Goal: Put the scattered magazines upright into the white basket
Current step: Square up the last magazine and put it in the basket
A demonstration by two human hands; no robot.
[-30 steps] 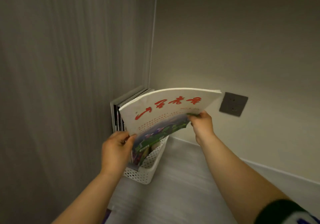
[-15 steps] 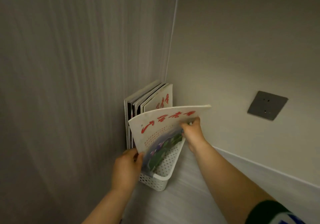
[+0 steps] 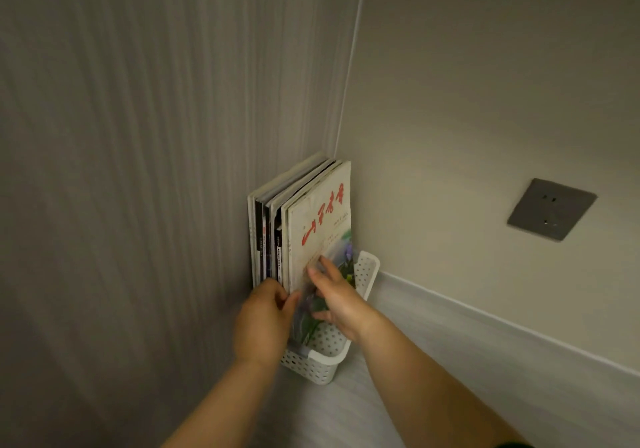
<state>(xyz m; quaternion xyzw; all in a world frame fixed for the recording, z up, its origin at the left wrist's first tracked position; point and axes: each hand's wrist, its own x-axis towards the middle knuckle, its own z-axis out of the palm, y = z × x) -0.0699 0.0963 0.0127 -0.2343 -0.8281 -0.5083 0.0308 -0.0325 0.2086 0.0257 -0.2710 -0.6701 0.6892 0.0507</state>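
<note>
A white perforated basket [image 3: 318, 368] stands in the corner on a pale surface. Several magazines [image 3: 268, 225] stand upright in it against the left wall. The frontmost one is a white magazine with red characters [image 3: 322, 219], upright beside the others, its lower part inside the basket. My left hand [image 3: 263, 323] pinches that magazine's near edge between thumb and curled fingers. My right hand [image 3: 341, 300] lies with straight fingers flat on its cover, low down by the flower picture. The magazines' bottoms are hidden behind my hands and the basket.
A grey ribbed wall panel [image 3: 138, 205] runs close on the left, and a beige wall with a grey socket plate [image 3: 550, 208] and a pale skirting strip [image 3: 485, 316] is on the right. The pale surface [image 3: 346, 413] extends toward me.
The white magazine went from tilted and bowed above the basket to upright inside it beside the others. My right hand shifted from its top edge to flat on the cover.
</note>
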